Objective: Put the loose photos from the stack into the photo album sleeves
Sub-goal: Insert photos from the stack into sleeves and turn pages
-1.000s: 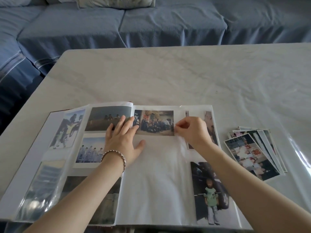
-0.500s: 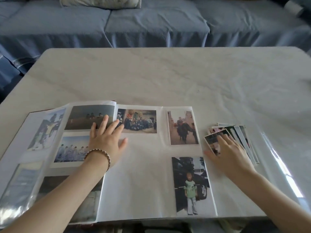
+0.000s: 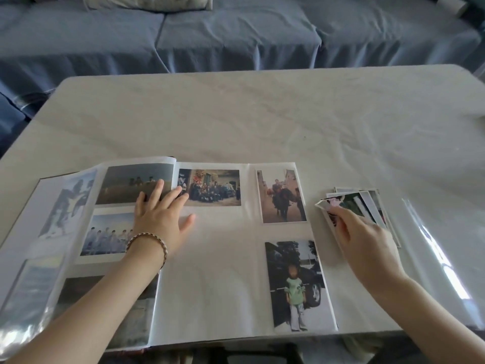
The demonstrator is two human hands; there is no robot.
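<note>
The photo album (image 3: 215, 279) lies open at the near edge of the table. Its right page holds three photos: a group shot (image 3: 212, 189), a horse rider (image 3: 283, 198) and a child by a car (image 3: 296, 285). My left hand (image 3: 160, 216), with a bracelet on the wrist, rests flat with spread fingers across the album's fold. Right of the album lies the fanned stack of loose photos (image 3: 367, 203). My right hand (image 3: 364, 243) pinches the top photo (image 3: 329, 206) of the stack and tilts its left edge up.
The white marble table (image 3: 262, 122) extends far beyond the album. A clear plastic sheet (image 3: 441, 258) lies shiny at the right of the stack. A sofa with a blue cover (image 3: 236, 35) runs along the table's far side.
My right hand left the group photo on the album page, moved right to the loose stack, and now lifts the top photo's edge. My left hand stayed flat on the fold.
</note>
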